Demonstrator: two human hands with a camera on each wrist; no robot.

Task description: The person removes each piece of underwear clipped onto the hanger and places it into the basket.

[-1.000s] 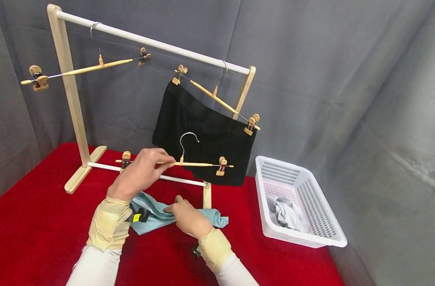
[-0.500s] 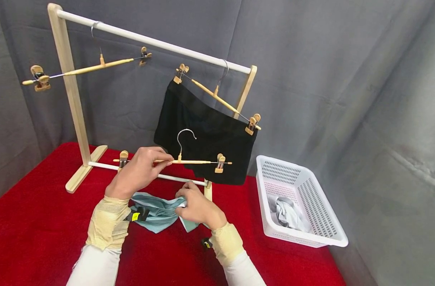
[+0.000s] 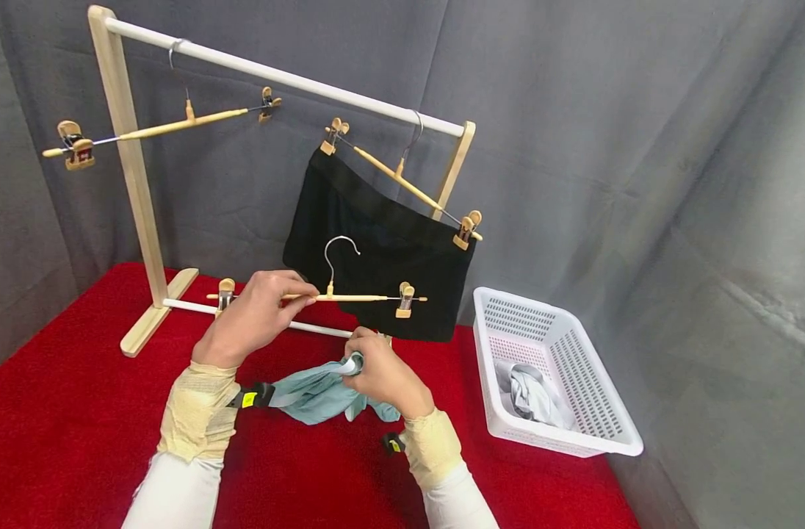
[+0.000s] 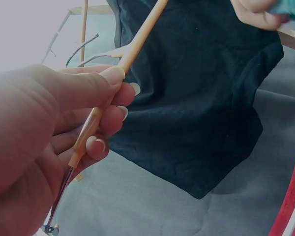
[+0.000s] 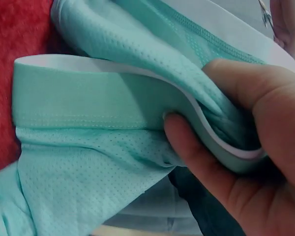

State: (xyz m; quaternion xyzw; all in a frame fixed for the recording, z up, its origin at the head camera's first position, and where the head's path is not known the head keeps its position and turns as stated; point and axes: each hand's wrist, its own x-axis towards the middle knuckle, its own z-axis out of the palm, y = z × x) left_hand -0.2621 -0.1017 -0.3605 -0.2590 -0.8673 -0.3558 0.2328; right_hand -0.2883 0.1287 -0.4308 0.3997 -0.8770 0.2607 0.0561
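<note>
My left hand [image 3: 257, 316] grips the wooden bar of a clip hanger [image 3: 356, 298] left of its metal hook, thumb on top in the left wrist view. One clip [image 3: 405, 300] shows at the hanger's right end; the other is partly behind my hand. Lower and to the right, my right hand [image 3: 385, 375] pinches light teal underpants [image 3: 316, 397] at the waistband [image 5: 88, 98]. Their cloth hangs bunched over the red table cover, and the right wrist view shows perforated fabric and a pale inner band.
Behind stands a wooden rack with a white rail [image 3: 277, 76]. Black shorts [image 3: 376, 235] hang by two clips at its right, and a bare clip hanger [image 3: 191, 123] at its left. A white basket [image 3: 554, 448] holding grey-white cloth [image 3: 535, 397] stands on the right.
My right hand has taken the underpants by the waistband and lifted them up and to the right. The left hand with the hanger has shifted slightly up and left.
</note>
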